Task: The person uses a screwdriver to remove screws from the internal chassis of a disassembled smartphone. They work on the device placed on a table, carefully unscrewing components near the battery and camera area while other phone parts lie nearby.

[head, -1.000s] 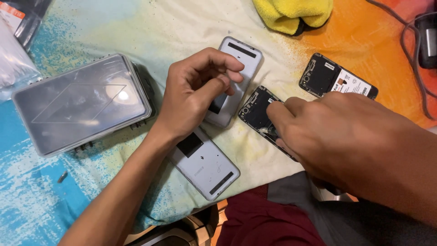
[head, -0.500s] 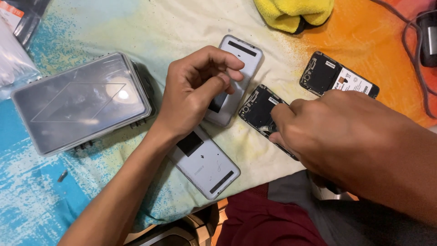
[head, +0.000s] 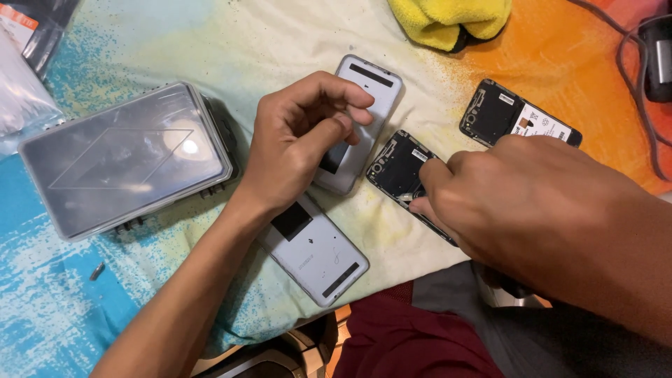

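Note:
My left hand [head: 301, 143] rests with curled fingers on a silver phone back cover [head: 367, 94] lying face down on the cloth. My right hand [head: 532, 203] presses its fingertips on an opened black phone [head: 399, 168] with its insides showing, just right of that cover. A second silver back cover [head: 315, 252] lies under my left wrist. Another opened black phone [head: 514, 115] with a white label lies farther right.
A clear plastic case [head: 126, 157] sits at the left on the painted cloth [head: 231, 42]. A yellow cloth [head: 448, 21] lies at the top. Cables [head: 630, 63] run along the right edge. A small screw bit [head: 96, 270] lies at lower left. Plastic bags [head: 21, 77] occupy the top-left corner.
My right hand has shifted slightly left over the opened black phone. My left hand stays on the silver cover with little change.

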